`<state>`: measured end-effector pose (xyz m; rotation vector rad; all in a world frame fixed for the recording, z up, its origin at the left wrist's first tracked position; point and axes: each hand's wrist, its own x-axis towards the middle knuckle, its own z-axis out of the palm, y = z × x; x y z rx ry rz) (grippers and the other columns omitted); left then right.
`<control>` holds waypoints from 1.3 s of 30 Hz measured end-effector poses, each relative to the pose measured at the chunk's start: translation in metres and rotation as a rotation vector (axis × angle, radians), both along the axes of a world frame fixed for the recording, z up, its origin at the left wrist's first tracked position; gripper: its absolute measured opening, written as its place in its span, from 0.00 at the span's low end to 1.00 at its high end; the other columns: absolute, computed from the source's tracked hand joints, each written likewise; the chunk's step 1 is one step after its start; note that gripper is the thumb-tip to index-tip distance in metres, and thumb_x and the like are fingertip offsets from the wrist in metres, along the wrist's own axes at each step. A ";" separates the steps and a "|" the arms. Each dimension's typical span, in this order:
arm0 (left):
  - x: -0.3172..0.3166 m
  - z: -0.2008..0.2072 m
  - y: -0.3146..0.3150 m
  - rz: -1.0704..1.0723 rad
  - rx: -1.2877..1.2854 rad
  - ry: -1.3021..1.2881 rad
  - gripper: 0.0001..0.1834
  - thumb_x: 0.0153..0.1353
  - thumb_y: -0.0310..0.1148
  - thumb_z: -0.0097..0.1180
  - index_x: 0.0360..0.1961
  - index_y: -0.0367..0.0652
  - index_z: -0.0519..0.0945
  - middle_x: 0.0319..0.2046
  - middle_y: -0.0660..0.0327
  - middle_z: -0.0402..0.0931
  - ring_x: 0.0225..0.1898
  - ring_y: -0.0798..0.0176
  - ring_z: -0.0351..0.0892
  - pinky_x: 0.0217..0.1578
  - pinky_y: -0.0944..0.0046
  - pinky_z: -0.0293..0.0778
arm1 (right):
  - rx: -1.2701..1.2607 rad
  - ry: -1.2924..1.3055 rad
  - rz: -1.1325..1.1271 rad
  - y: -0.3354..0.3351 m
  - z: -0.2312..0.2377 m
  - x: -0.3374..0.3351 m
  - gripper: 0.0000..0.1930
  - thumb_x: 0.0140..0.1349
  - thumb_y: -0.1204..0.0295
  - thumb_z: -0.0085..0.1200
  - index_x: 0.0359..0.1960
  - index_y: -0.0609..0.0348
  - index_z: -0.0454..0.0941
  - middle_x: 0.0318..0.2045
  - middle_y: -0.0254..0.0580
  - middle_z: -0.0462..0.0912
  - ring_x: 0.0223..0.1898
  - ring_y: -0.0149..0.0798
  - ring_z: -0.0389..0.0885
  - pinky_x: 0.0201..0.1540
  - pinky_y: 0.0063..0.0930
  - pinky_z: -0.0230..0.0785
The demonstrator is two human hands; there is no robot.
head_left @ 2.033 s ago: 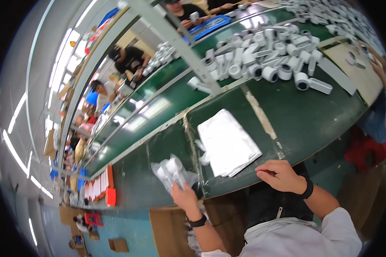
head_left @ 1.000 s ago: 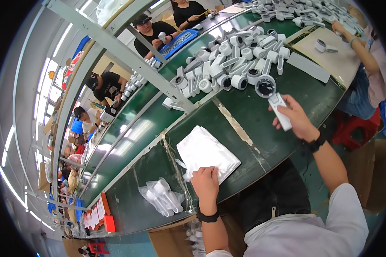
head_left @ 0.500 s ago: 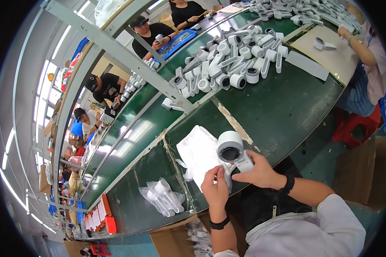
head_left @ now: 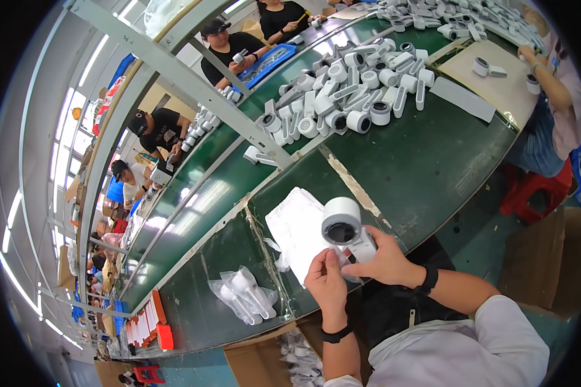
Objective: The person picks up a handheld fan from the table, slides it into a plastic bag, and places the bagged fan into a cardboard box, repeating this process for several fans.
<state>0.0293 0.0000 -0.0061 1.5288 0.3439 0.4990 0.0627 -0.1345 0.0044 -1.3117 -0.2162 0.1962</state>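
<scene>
A white handheld device [head_left: 342, 222], like a small fan with a drum-shaped head and dark round opening, is tilted over the table's near edge. My right hand [head_left: 394, 261] is wrapped round its grey-white handle, thumb toward the lower end. Beside that end my left hand [head_left: 327, 284] is closed in a pinch on a clear plastic bag [head_left: 351, 278], which is partly hidden by my fingers. How far the bag covers the handle cannot be made out. Just beyond my left hand lies a stack of white bags or sheets [head_left: 294, 222]. Farther left rest bagged devices [head_left: 245, 295].
A large pile of similar devices [head_left: 348, 87] covers the far side of the green table [head_left: 432, 174]. A metal post [head_left: 193, 84] slants across the left. Below the edge stands an open carton [head_left: 255, 361] with bagged pieces. Co-workers sit around; a red stool [head_left: 539, 190] is right.
The device's head has shifted slightly left, and my left hand slightly right, closer to the handle's end. At the right, a co-worker's arm has moved and a device now shows beside it.
</scene>
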 end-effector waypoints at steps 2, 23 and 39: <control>0.000 0.003 -0.005 -0.032 -0.055 -0.012 0.10 0.65 0.29 0.57 0.40 0.29 0.79 0.28 0.64 0.78 0.28 0.75 0.72 0.30 0.75 0.68 | -0.055 -0.058 -0.028 0.002 -0.003 0.000 0.26 0.48 0.71 0.68 0.48 0.65 0.73 0.36 0.38 0.81 0.39 0.28 0.78 0.44 0.25 0.72; -0.009 0.007 0.011 -0.046 -0.123 0.117 0.08 0.62 0.26 0.60 0.39 0.32 0.80 0.34 0.62 0.77 0.23 0.79 0.68 0.22 0.77 0.62 | -0.100 0.022 -0.124 -0.021 -0.003 0.015 0.22 0.48 0.76 0.62 0.47 0.65 0.74 0.37 0.35 0.80 0.37 0.26 0.75 0.43 0.24 0.70; 0.004 0.017 0.006 -0.224 0.085 -0.070 0.04 0.59 0.23 0.62 0.34 0.32 0.82 0.30 0.65 0.76 0.28 0.76 0.70 0.29 0.76 0.66 | -0.446 0.047 0.974 -0.087 0.027 0.041 0.41 0.65 0.66 0.54 0.74 0.46 0.40 0.30 0.37 0.81 0.24 0.28 0.76 0.29 0.23 0.72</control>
